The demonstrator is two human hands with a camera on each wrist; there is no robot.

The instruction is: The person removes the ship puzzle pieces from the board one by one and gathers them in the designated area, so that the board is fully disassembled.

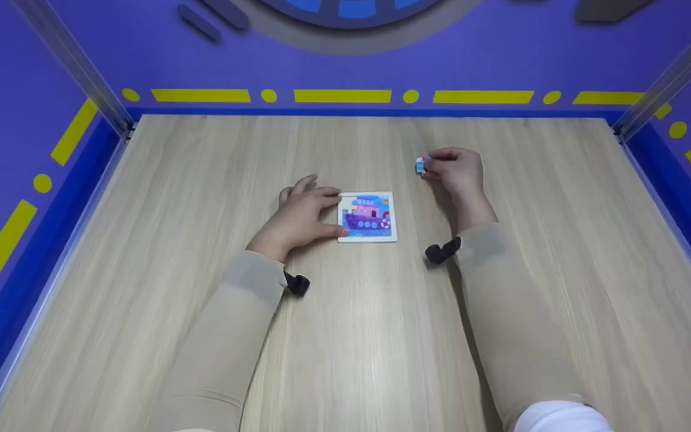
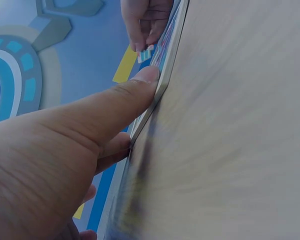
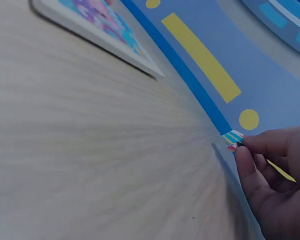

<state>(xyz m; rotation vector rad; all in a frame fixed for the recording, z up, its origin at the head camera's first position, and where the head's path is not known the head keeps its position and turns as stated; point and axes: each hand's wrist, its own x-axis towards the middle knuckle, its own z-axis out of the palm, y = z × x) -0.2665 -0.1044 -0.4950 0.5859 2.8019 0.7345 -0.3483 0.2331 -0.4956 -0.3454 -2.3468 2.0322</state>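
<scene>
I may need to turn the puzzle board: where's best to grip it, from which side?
Probably the right edge of the puzzle board, from the right: it lies flat, that straight rim is uncovered, and the left hand touches the opposite side.

Left thumb of the left hand (image 2: 55, 145) touches thin board (image 2: 170, 57); beyond, right hand (image 2: 150, 17) pinches small striped piece (image 2: 145, 55).

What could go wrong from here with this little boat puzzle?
The right hand pinches the small piece by one side, off the table, so it might slip and drop. The left hand touches only the left side of the puzzle board, so the board could swivel if pressed.
</scene>
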